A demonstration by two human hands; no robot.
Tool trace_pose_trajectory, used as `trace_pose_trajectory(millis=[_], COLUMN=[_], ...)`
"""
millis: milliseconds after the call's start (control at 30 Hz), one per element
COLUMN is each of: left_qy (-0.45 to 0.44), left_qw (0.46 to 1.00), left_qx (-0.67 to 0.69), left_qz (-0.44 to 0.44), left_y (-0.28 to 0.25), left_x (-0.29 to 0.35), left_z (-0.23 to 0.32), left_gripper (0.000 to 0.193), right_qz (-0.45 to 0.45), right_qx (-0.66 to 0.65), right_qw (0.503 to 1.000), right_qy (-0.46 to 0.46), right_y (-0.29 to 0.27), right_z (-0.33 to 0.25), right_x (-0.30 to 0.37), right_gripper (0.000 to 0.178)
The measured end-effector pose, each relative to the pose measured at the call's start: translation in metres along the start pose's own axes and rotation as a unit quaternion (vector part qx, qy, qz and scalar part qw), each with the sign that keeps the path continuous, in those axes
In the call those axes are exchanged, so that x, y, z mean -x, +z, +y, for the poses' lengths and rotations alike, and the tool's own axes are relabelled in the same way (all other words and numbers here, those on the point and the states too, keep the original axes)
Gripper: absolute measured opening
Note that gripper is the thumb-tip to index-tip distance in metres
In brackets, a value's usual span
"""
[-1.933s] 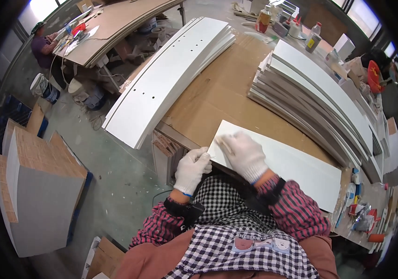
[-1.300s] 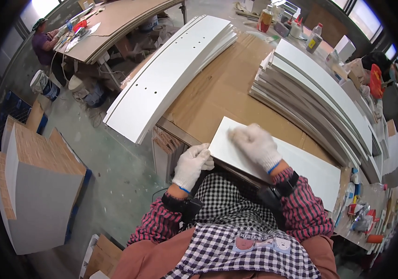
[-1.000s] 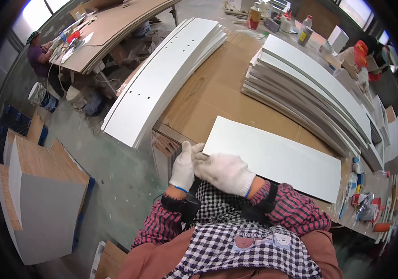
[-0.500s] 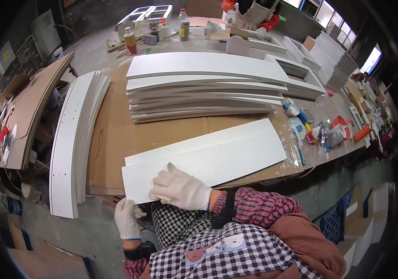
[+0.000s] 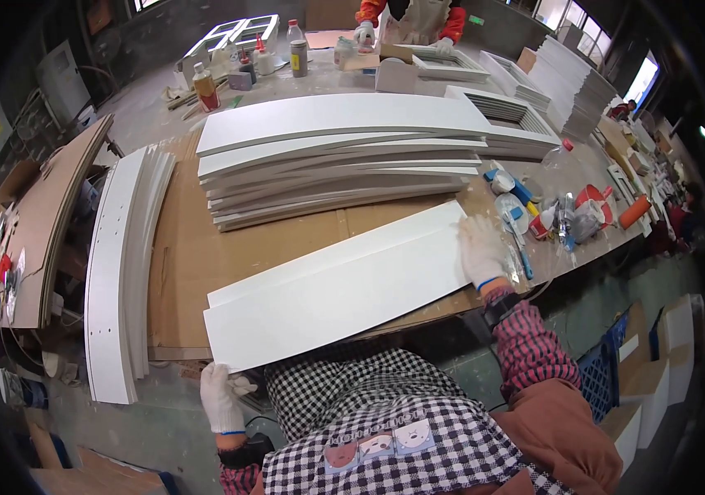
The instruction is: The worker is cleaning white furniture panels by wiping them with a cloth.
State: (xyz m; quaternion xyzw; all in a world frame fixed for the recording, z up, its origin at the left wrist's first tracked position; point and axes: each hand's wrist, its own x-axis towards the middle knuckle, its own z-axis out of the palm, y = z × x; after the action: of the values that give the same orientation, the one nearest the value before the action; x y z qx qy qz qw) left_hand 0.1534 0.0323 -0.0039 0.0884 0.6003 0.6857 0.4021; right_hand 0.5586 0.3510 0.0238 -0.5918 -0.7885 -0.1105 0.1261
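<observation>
A long white board [image 5: 336, 289] lies at a slant near the table's front edge, over a second white board [image 5: 328, 252] that shows as a strip along its far side. My left hand [image 5: 222, 398], in a white knit glove, is closed on the near left corner, its fingers partly hidden. At the right end, my gloved right hand [image 5: 482, 249] holds the short edge, slightly blurred. Beyond the boards rises a stack of white panels [image 5: 336, 157].
Brown cardboard [image 5: 183, 280] covers the table under the boards. More white panels [image 5: 113, 272] stand at the left. Brushes, a red cup [image 5: 593, 202] and a blue-handled tool [image 5: 524, 257] lie at the right. Bottles [image 5: 299, 54] stand farther back, near a co-worker's gloved hand [image 5: 364, 33].
My right hand has moved from the board's near left part to its right end. My left hand stays at the left corner. The view has shifted slightly.
</observation>
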Motion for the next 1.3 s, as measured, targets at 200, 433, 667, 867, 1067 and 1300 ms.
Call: trace_pose_trajectory(millis=[200, 433, 667, 867, 1067, 1300], left_qy=[0.004, 0.032, 0.022, 0.036, 0.073, 0.057], left_qw=[0.999, 0.998, 0.999, 0.998, 0.994, 0.997], left_qx=[-0.04, -0.052, -0.043, -0.046, -0.073, -0.057], left_qz=[0.01, 0.023, 0.006, 0.026, 0.028, 0.017], left_y=[-0.001, 0.01, -0.002, 0.008, 0.002, 0.017], left_x=[0.0, -0.003, -0.007, -0.017, -0.012, -0.008], left_z=[0.001, -0.004, -0.005, -0.011, -0.006, -0.004], left_gripper=[0.019, 0.019, 0.021, 0.02, 0.02, 0.021], right_qz=[0.045, 0.026, -0.027, -0.06, -0.1, -0.05], right_qx=[-0.053, 0.031, -0.048, -0.049, -0.105, -0.184], right_qw=[0.979, 0.999, 0.996, 0.976, 0.982, 0.981], right_qy=[-0.19, -0.002, 0.065, 0.204, 0.121, 0.043], right_y=[-0.024, -0.002, -0.04, -0.013, -0.035, -0.03], right_z=[-0.076, 0.001, -0.041, -0.014, -0.041, -0.073], right_x=[0.051, 0.037, 0.042, 0.017, 0.018, 0.021], right_gripper=[0.023, 0.024, 0.034, 0.04, 0.037, 0.03])
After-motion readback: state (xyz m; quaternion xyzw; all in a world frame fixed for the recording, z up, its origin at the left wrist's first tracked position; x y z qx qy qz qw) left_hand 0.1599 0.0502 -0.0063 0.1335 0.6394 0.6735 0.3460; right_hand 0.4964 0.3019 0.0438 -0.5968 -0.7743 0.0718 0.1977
